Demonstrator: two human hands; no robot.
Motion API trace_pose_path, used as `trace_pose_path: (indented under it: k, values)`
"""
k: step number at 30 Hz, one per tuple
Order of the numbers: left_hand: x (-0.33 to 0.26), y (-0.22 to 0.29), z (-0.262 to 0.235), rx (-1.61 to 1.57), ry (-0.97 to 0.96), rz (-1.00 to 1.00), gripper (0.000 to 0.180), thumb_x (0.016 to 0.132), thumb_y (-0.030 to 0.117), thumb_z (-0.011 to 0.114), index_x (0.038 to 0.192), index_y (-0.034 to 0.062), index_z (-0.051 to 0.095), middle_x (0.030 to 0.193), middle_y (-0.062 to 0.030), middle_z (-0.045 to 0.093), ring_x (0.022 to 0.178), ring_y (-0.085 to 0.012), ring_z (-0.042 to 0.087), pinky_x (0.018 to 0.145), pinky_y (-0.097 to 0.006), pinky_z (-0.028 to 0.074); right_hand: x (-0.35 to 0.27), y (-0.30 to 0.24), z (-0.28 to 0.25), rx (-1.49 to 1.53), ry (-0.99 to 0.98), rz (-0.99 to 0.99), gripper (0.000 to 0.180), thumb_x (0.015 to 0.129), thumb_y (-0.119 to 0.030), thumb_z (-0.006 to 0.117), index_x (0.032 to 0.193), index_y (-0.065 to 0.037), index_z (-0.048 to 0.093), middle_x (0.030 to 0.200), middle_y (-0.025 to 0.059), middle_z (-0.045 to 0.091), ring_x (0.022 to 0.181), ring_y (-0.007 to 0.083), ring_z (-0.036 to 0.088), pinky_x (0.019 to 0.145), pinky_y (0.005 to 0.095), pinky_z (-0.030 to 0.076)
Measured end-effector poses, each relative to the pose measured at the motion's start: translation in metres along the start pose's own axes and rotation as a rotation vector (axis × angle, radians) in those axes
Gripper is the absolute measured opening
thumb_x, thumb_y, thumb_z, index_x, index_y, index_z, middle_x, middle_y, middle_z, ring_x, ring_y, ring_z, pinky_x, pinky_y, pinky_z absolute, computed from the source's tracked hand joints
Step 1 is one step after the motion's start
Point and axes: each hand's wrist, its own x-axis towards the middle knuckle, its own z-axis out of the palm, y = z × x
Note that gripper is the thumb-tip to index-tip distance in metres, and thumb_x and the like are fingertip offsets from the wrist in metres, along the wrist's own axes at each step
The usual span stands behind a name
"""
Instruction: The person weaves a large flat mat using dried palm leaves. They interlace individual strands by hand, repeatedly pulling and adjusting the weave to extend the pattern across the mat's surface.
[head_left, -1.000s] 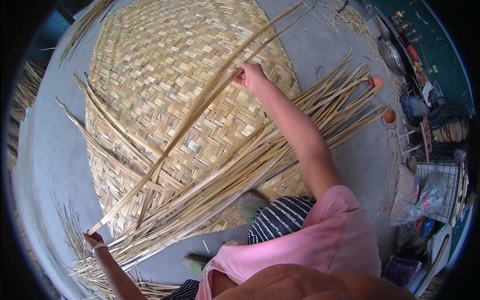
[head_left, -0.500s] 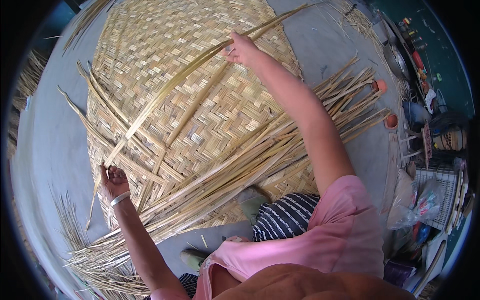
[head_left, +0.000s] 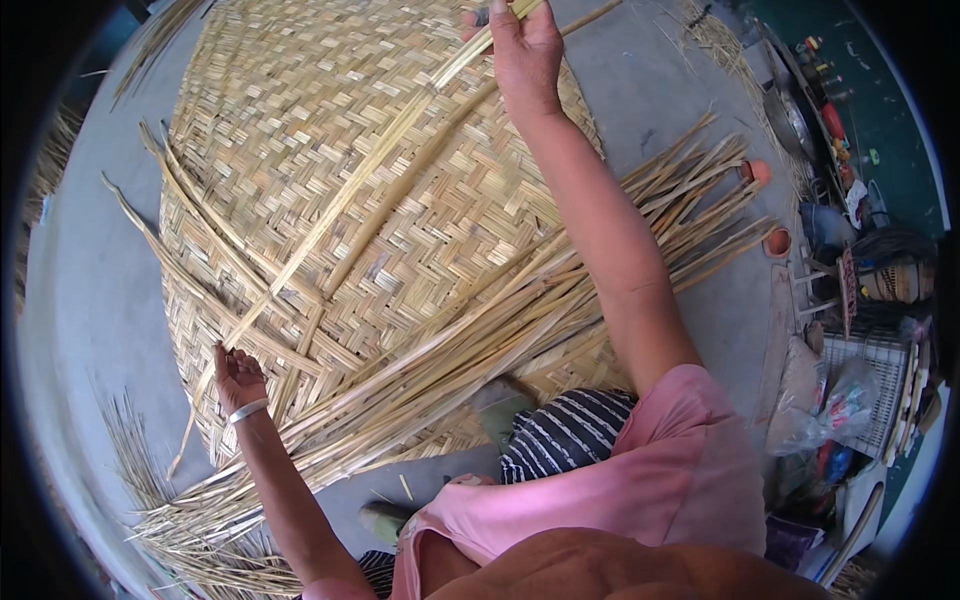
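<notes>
1. Reading the head view, I register the main change: the right hand [head_left: 530, 62] has moved outward to the far right part of the woven mat [head_left: 290, 100], and the pale strip [head_left: 350, 192], bowed a moment ago, now runs nearly straight.
2. Left hand [head_left: 240, 380]: placed just inside the mat's left edge; it has shifted only slightly.
3. Grip, right: thumb and fingers closed, pinching the strip. Grip, left: fingers curled, fingertips apparently pinching the strip's near end.
4. Strip position: diagonal over the mat, from its left edge toward its far right edge. I cannot tell where it touches the weave.
5. Consequence, in my judgement: the strip is drawn out and under control at both hands.
6. Loose stock: the reed bundle [head_left: 500, 322] lies across the mat's near right edge, both ends overhanging onto the floor.
7. Containers, right of the mat: a white grid crate [head_left: 890, 400], contents not readable, with a clear plastic bag [head_left: 850, 398] of coloured items against it; a terracotta cup [head_left: 777, 242], interior unclear.
</notes>
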Motion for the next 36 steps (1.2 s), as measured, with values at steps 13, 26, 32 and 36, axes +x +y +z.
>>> trace_pose_path:
  k: [13, 26, 32, 36]
  values:
    - [-0.012, -0.012, 0.018, -0.023, 0.011, -0.080, 0.014, 0.091, 0.023, 0.070, 0.102, 0.0138, 0.071, 0.075, -0.0013, 0.068, 0.062, -0.0117, 0.063, 0.053, -0.025, 0.050, -0.008, 0.157, -0.071, -0.030, -0.005, 1.005, 0.020, 0.095, -0.017, 0.048, 0.104, -0.002, 0.057, 0.088, 0.0135, 0.070, 0.070, 0.0205, 0.067, 0.056, 0.0329, 0.056]
    - [-0.008, -0.043, 0.056, -0.125, -0.133, -0.171, 0.014, 0.096, 0.020, 0.064, 0.091, 0.0070, 0.063, 0.075, -0.0020, 0.059, 0.067, -0.0132, 0.056, 0.054, -0.024, 0.046, 0.031, 0.117, -0.011, -0.229, -0.292, 0.785, 0.041, 0.104, -0.041, 0.043, 0.114, -0.002, 0.053, 0.103, 0.0156, 0.070, 0.087, 0.0228, 0.071, 0.072, 0.0350, 0.057]
    - [0.022, -0.087, 0.124, -0.188, -0.091, -0.139, 0.013, 0.092, 0.013, 0.067, 0.092, 0.0047, 0.057, 0.073, -0.0033, 0.057, 0.061, -0.0140, 0.053, 0.050, -0.026, 0.041, 0.004, 0.108, 0.050, -0.880, -0.924, 0.419, 0.048, 0.098, -0.048, 0.051, 0.116, -0.005, 0.060, 0.092, 0.0041, 0.071, 0.078, 0.0127, 0.067, 0.068, 0.0302, 0.052]
    - [0.026, -0.112, 0.134, -0.158, 0.076, -0.108, 0.013, 0.094, 0.017, 0.065, 0.095, 0.0058, 0.059, 0.076, -0.0034, 0.062, 0.064, -0.0151, 0.059, 0.053, -0.028, 0.046, -0.091, 0.078, 0.106, -1.104, -1.176, -0.077, 0.043, 0.099, -0.042, 0.049, 0.118, -0.006, 0.060, 0.100, 0.0061, 0.071, 0.086, 0.0246, 0.068, 0.078, 0.0379, 0.053]
